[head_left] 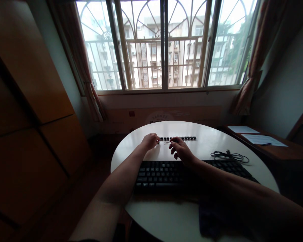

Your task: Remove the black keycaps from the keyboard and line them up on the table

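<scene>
A row of small black keycaps (189, 138) runs across the far part of the white round table (138, 134). At the row's left end, my left hand (150, 141) is closed, its fingertips pinching a small dark keycap (158, 142). To its right, my right hand (179, 148) grips a thin wire keycap puller (167, 143), whose tip points left toward my left hand. That hand covers part of the row. Nearer to me lies a black keyboard (159, 174), partly hidden under my right forearm.
A coiled black cable (229, 156) rests behind the keyboard's right side. Dark purple cloth (212, 218) lies near the front edge. A brown side table (293, 152) with paper sheets (264, 139) and a pen stands at right. Wooden cabinets (50, 141) stand at left, beside the window wall.
</scene>
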